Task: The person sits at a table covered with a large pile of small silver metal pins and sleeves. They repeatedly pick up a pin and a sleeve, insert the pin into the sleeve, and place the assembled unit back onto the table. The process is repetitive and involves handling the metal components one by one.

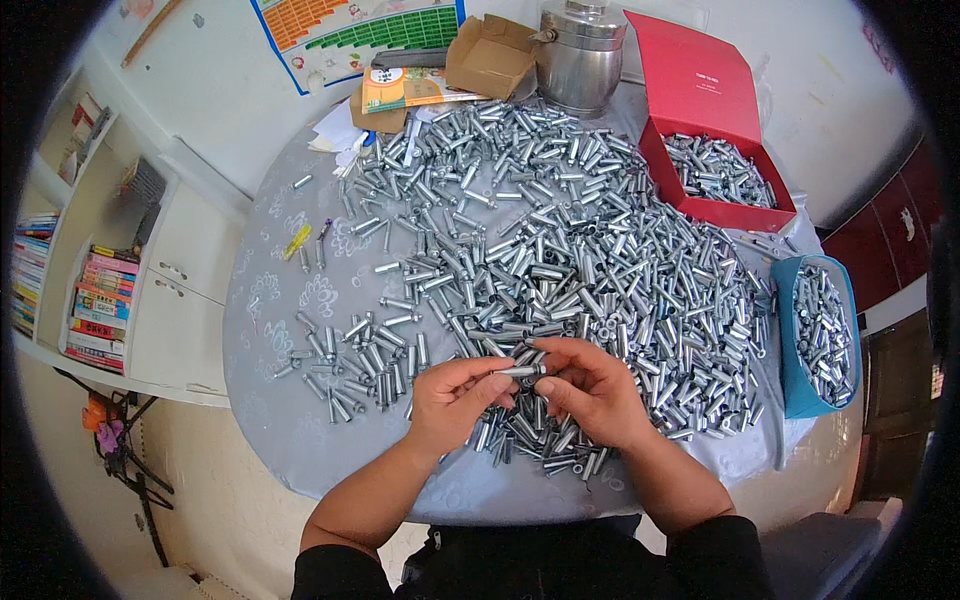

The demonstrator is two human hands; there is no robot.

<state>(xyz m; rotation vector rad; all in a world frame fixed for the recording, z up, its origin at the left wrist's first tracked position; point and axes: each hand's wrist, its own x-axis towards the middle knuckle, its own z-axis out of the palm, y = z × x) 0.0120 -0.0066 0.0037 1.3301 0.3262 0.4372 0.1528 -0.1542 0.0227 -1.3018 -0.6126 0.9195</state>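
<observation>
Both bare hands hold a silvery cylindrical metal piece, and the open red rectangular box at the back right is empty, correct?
Not empty: the head view shows the red box holding many silvery metal parts. The left hand and right hand do hold a silvery cylindrical metal piece.

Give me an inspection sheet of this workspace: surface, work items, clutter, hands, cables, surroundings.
Surface: grey patterned cloth, largely covered.
Work items: bolts heaped loose; more in the red box and blue bin.
Clutter: open carton, metal pot and papers at the far edge.
Hands: left hand and right hand together hold one bolt.
Cables: nothing seen.
Surroundings: bookshelf at left, chart behind.
</observation>
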